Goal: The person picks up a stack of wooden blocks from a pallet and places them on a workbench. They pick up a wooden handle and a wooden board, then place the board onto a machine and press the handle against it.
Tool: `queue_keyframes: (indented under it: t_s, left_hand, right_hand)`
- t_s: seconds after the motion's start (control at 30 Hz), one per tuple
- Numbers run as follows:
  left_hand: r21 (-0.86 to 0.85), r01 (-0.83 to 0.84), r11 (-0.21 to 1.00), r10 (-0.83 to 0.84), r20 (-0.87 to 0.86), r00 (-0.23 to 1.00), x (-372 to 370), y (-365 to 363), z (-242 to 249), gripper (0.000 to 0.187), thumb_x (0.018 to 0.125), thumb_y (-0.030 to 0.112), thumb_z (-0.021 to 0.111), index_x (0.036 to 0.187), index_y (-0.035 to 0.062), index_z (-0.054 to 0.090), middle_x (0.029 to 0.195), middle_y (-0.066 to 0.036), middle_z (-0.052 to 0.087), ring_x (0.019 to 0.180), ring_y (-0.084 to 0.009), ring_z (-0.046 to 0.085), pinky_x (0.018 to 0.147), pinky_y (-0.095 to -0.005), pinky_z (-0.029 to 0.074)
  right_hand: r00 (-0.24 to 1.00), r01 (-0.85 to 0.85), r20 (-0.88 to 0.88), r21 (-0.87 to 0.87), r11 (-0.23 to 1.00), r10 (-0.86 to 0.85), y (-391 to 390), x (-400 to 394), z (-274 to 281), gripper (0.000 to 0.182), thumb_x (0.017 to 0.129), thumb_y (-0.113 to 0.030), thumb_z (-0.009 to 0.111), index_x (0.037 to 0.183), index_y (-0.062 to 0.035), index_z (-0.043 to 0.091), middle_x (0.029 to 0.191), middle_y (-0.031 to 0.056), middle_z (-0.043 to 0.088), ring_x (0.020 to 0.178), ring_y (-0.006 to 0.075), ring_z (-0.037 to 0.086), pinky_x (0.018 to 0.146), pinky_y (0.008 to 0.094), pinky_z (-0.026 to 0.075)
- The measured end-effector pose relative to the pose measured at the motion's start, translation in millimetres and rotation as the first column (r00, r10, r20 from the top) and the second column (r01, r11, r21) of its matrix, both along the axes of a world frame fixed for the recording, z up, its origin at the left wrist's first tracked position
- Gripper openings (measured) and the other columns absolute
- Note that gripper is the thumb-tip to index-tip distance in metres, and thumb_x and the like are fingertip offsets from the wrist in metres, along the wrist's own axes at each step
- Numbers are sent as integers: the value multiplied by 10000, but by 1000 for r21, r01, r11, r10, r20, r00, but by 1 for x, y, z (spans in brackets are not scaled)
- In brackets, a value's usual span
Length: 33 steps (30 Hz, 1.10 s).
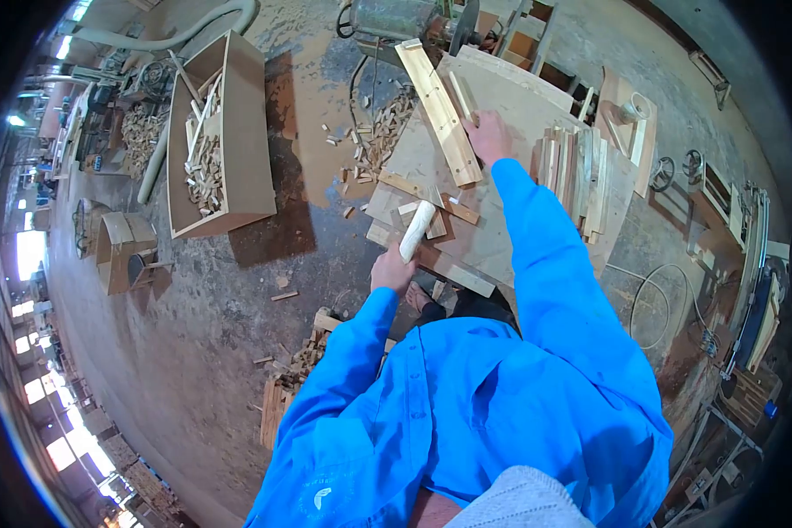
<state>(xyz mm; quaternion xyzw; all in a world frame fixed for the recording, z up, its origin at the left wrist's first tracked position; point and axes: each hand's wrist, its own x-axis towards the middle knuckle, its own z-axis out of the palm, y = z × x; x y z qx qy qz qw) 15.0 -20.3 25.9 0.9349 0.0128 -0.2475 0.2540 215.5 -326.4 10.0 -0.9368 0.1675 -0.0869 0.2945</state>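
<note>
My left hand (392, 269) is wrapped round the lower end of a pale, rounded wooden stick (419, 227), which points up over the near edge of the worktable. Farther out, my right hand (489, 137) has its fingers closed at the lower end of a thin wooden strip (460, 95). Just left of that strip lies a long, light plank (440, 114) with a row of dark holes. Several short wood pieces and a brown wooden block (459, 209) lie near the stick's tip. Part of my right fingers is hidden.
A worktable board (519, 207) carries a bundle of wood strips (581, 172) on the right. Behind it stands a green machine (392, 19). A large wooden box (245, 132) of offcuts stands left. Wood scraps (383, 136) litter the floor; a cable (669, 290) loops at right.
</note>
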Motion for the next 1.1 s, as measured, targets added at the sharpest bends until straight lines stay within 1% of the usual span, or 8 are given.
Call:
queue_keyframes:
  t_s: [0.07,0.13,0.23,0.4,0.67,0.83,0.97,1.1]
  left_hand:
    - [27,-11,1000,11,-21,1000,1,-1,0,500,954,486,707,1129,26,618,1004,-289,743,965,-494,713,835,-589,559]
    - [-19,-10,1000,9,-15,1000,-1,0,-1,418,928,390,746,1113,36,620,996,-283,737,976,-496,702,838,-594,547]
    - [-28,12,1000,-12,19,1000,-2,1,-4,460,955,454,724,1075,30,595,962,-275,739,941,-487,714,803,-590,559]
    - [-24,23,999,-22,28,999,-2,1,-6,433,949,422,737,1075,34,589,953,-270,739,932,-483,716,797,-590,561]
    - [-9,4,1000,-5,-9,1000,7,-6,0,421,952,401,733,1095,29,598,992,-277,743,956,-481,719,828,-582,569]
    - [-14,-22,1000,22,17,1000,21,-19,-4,418,929,387,755,1102,23,642,997,-275,745,974,-484,714,838,-576,563]
    - [-5,-17,1000,17,21,1000,37,-34,-6,422,931,395,751,1104,24,649,998,-275,746,973,-484,715,839,-574,564]
    - [-6,-20,1000,20,26,999,51,-45,-9,436,928,411,756,1099,24,651,987,-271,747,965,-482,717,832,-572,565]
  right_hand:
    - [998,15,55,28,1000,-16,6,17,-10,434,957,-399,731,1231,-63,749,1239,202,683,1166,410,654,993,516,530]
    - [999,-19,26,57,998,18,12,27,-4,443,958,-410,730,1239,-68,748,1243,202,681,1174,409,651,998,517,527]
    - [999,-36,-9,88,995,36,16,32,-1,451,959,-424,729,1247,-77,751,1246,201,681,1181,408,648,1003,518,521]
    - [1000,-24,-14,109,994,25,13,37,1,446,961,-434,722,1243,-90,763,1239,202,684,1168,406,654,995,516,523]
    - [1000,-20,8,54,998,20,9,47,-7,461,964,-461,707,1248,-103,766,1242,194,688,1181,396,647,999,524,515]
    - [1000,-20,-8,54,998,20,-3,61,-3,452,972,-462,701,1225,-93,766,1241,198,686,1186,398,644,1015,521,511]
    - [1000,-20,-5,46,999,20,-18,77,-4,441,973,-462,702,1186,-82,771,1227,200,690,1185,398,645,1013,522,518]
    - [1000,-15,8,57,998,14,-30,91,-6,439,972,-459,705,1195,-87,776,1210,206,696,1180,398,648,1011,518,521]
